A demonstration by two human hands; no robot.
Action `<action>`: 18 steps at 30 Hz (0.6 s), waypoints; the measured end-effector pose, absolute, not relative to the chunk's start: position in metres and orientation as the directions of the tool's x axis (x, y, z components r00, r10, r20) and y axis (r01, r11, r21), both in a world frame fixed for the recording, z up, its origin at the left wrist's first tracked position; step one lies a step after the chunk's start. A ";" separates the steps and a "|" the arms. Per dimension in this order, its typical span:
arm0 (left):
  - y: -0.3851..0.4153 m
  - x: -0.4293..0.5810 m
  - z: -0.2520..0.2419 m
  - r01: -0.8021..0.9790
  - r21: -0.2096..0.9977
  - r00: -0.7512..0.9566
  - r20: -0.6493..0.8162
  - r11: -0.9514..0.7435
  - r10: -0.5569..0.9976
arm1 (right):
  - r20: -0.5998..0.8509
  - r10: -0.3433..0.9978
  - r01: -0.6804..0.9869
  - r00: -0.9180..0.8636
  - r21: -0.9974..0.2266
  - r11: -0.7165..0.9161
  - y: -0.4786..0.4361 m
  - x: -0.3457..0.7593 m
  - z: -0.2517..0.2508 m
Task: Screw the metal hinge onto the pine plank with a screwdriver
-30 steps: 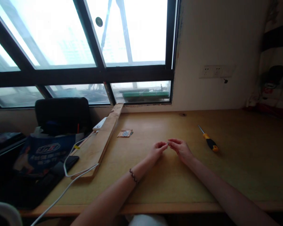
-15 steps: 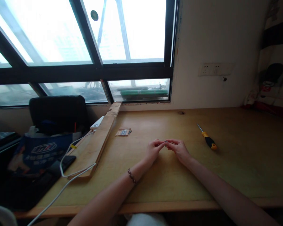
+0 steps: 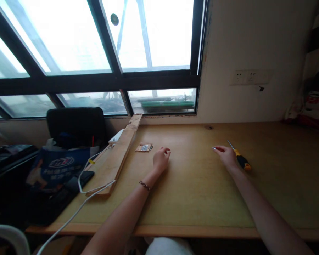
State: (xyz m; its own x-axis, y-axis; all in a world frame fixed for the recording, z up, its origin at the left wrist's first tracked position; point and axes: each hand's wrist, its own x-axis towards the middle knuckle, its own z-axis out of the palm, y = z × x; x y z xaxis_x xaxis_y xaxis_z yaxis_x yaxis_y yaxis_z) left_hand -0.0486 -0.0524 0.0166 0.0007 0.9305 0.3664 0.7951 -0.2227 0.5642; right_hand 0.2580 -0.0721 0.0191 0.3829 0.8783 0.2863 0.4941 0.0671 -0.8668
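Note:
My right hand [image 3: 227, 154] pinches a small shiny piece [image 3: 214, 148], too small to name, between thumb and fingertips. It hovers over the table just left of a screwdriver [image 3: 241, 159] with a yellow and black handle. On the other side, my left hand [image 3: 161, 158] has its fingers curled in toward the thumb; whatever they may hold is hidden. Close beyond it lies a small brown piece with silvery parts on it [image 3: 144, 147], its kind unclear. The two hands are well apart.
A wooden plank [image 3: 117, 161] lies along the table's left side, with a white power strip [image 3: 116, 136] and white cable [image 3: 81, 184] by it. Left of the table are a black chair [image 3: 76, 124] and a blue bag [image 3: 61, 163]. Window and wall bound the back.
My hands, which met at a small piece over the middle, have separated. The left moved left toward the brown piece; the right moved right with a small shiny piece. The view shifted slightly.

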 end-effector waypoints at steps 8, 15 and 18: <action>-0.024 -0.121 0.014 0.938 0.324 -0.254 0.407 0.121 0.877 | 0.229 0.886 0.885 0.404 -0.341 -0.316 -0.068 0.285 0.006; -0.020 -0.126 0.009 0.958 0.244 -0.234 0.364 0.150 0.901 | 0.181 0.913 0.918 0.367 -0.231 -0.323 -0.066 0.284 0.004; -0.021 -0.125 0.010 0.963 0.221 -0.224 0.356 0.151 0.907 | 0.185 0.916 0.919 0.357 -0.246 -0.309 -0.064 0.287 0.002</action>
